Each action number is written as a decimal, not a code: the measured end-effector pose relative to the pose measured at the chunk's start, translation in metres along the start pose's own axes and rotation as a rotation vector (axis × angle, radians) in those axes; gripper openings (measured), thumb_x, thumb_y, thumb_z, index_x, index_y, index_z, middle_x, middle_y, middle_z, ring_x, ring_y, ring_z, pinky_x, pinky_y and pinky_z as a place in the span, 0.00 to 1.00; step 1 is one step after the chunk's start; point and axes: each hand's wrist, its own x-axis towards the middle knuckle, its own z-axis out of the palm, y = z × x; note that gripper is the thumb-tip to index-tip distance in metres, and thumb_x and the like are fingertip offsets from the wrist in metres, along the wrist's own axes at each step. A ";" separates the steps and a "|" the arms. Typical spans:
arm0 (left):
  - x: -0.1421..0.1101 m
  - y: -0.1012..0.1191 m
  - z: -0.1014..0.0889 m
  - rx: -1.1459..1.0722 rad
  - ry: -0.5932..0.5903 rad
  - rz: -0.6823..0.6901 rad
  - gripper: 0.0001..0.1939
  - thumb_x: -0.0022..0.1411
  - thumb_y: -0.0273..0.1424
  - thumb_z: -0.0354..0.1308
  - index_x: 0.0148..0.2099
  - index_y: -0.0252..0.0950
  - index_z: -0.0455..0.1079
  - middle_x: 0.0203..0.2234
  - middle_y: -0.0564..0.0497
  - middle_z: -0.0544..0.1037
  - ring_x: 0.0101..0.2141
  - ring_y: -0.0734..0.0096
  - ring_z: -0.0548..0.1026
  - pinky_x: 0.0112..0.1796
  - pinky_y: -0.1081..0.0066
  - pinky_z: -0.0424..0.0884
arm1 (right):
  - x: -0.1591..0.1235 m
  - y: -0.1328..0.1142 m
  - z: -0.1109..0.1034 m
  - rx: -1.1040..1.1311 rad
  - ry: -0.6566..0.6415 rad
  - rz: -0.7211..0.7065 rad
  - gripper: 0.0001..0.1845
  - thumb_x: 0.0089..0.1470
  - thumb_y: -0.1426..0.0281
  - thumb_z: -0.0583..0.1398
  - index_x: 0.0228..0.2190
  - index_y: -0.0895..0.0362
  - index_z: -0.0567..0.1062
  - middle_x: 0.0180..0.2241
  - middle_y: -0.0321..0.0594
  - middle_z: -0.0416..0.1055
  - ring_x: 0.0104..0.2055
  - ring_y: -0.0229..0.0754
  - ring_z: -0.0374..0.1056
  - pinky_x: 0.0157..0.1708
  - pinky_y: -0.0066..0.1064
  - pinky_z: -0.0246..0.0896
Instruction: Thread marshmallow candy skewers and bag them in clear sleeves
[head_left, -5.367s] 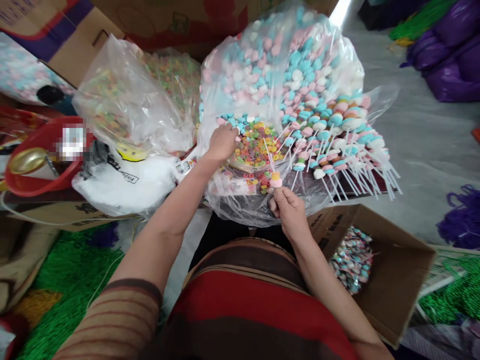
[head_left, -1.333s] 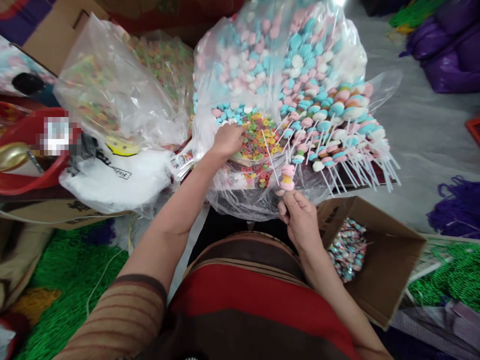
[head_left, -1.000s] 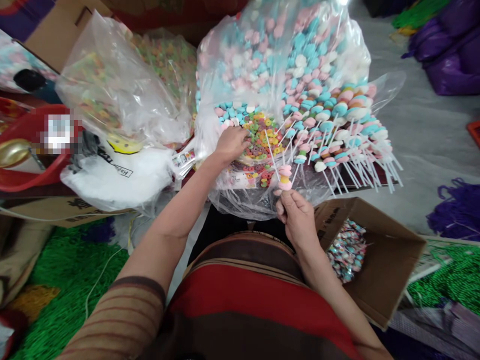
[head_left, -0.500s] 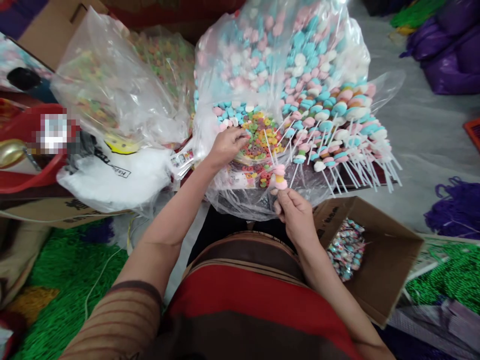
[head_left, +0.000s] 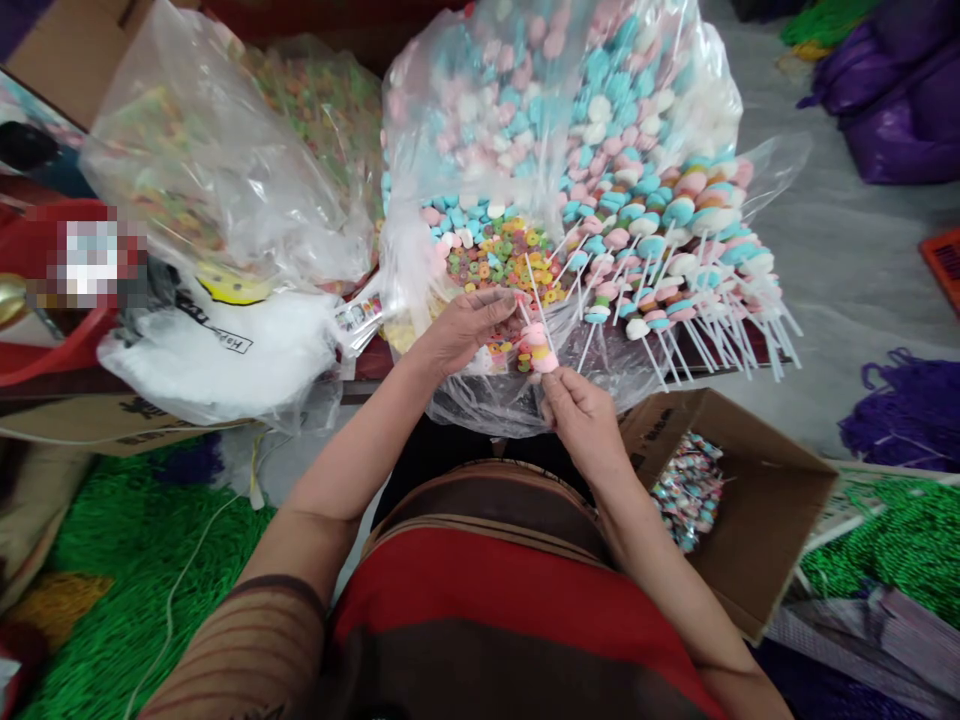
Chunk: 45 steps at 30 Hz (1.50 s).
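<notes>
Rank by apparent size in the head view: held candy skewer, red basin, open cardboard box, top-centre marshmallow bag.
1. Marshmallow bag
2. Open cardboard box
3. Red basin, cut off
4. Candy skewer

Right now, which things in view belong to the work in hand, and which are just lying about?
Apparently in use:
- candy stick, in the right hand
- small reddish piece, at the left hand's fingertips
- ring candies
- loose marshmallows
- loaded sticks

Apparently just lying about:
- red basin
- green strands
- purple bundle
</notes>
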 end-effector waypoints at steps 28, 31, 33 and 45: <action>0.050 0.014 -0.024 1.761 0.169 0.220 0.11 0.61 0.25 0.57 0.40 0.36 0.81 0.44 0.38 0.80 0.50 0.47 0.75 0.51 0.55 0.67 | -0.005 0.009 -0.006 0.364 0.019 0.148 0.26 0.53 0.44 0.67 0.31 0.55 0.77 0.17 0.28 0.63 0.18 0.32 0.50 0.18 0.27 0.41; 0.045 0.014 -0.019 1.819 0.137 0.264 0.12 0.64 0.25 0.56 0.43 0.36 0.81 0.46 0.38 0.81 0.52 0.46 0.74 0.54 0.53 0.66 | -0.006 0.010 -0.004 0.360 0.020 0.144 0.26 0.53 0.44 0.67 0.31 0.55 0.77 0.17 0.28 0.62 0.18 0.31 0.49 0.18 0.27 0.41; 0.042 0.018 -0.020 1.844 0.173 0.196 0.13 0.66 0.28 0.54 0.45 0.34 0.80 0.48 0.35 0.80 0.52 0.44 0.74 0.53 0.52 0.66 | -0.006 0.011 -0.005 0.348 0.025 0.143 0.26 0.53 0.44 0.66 0.31 0.55 0.77 0.17 0.28 0.62 0.18 0.31 0.49 0.19 0.27 0.41; 0.045 0.031 -0.039 1.477 0.322 0.203 0.07 0.61 0.25 0.59 0.40 0.36 0.77 0.44 0.39 0.81 0.50 0.49 0.77 0.52 0.56 0.70 | -0.009 0.016 -0.008 0.315 0.040 0.123 0.27 0.55 0.43 0.65 0.32 0.56 0.78 0.17 0.28 0.63 0.17 0.31 0.50 0.18 0.26 0.41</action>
